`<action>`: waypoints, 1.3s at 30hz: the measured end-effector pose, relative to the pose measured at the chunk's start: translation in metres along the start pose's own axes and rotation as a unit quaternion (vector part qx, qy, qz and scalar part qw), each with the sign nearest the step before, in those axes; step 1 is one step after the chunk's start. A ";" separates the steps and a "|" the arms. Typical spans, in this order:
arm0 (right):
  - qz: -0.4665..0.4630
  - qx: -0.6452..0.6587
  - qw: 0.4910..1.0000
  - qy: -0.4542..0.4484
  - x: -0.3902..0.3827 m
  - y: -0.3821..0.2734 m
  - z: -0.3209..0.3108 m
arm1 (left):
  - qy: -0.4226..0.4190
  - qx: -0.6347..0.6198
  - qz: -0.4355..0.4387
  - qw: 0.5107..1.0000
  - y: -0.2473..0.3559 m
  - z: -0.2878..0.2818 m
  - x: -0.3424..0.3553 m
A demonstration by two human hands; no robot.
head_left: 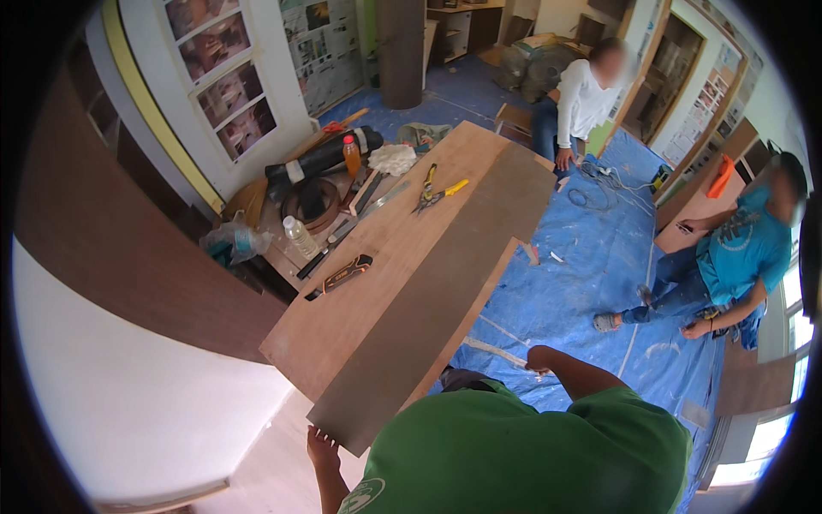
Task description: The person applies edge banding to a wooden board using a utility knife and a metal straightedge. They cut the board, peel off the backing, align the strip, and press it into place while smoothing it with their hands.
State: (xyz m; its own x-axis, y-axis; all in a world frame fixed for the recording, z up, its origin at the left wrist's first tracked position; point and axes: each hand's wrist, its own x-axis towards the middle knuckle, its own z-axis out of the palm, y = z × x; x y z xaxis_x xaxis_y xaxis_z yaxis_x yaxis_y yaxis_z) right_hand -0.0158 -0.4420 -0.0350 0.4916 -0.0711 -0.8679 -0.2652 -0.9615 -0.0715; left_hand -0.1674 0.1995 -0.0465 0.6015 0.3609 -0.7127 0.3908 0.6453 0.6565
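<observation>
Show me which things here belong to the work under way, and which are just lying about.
Likely part of the work:
grey-brown sheet, touched by the left hand
wooden board beneath it
perhaps the black-and-orange cutter and yellow-handled pliers on the board

Apparently just lying about:
red-capped bottle
clear bottle
white bundle
clear plastic bag

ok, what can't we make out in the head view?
All in the head view:
Left hand: any grip underneath, hidden by the brown panel.
Right hand: whether it holds anything, too small.
Clear plastic bag: exact contents, blurred by its creases.
Green shirt: cut off by the bottom edge.
</observation>
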 end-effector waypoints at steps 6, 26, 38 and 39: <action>0.104 0.229 0.968 0.002 0.008 0.057 0.053 | 0.038 0.012 0.041 0.998 0.008 0.041 -0.019; -0.061 0.133 0.989 0.034 0.027 -0.056 -0.001 | 0.186 -0.067 0.104 0.975 0.003 -0.011 -0.012; 0.034 0.157 0.983 -0.087 -0.062 -0.073 0.058 | 0.306 -0.148 0.334 0.879 0.132 -0.046 -0.080; 0.079 0.303 0.945 -0.100 -0.086 -0.081 0.071 | 0.265 -0.113 0.362 0.886 0.141 -0.040 -0.089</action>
State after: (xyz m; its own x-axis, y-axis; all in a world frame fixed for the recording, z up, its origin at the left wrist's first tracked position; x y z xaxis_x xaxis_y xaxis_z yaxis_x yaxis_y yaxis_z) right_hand -0.0954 -0.3397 0.0105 0.2557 -0.0903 -0.9625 -0.7775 -0.6109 -0.1492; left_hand -0.1938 0.2852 0.0998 0.2018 0.9628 -0.1794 -0.1494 0.2113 0.9659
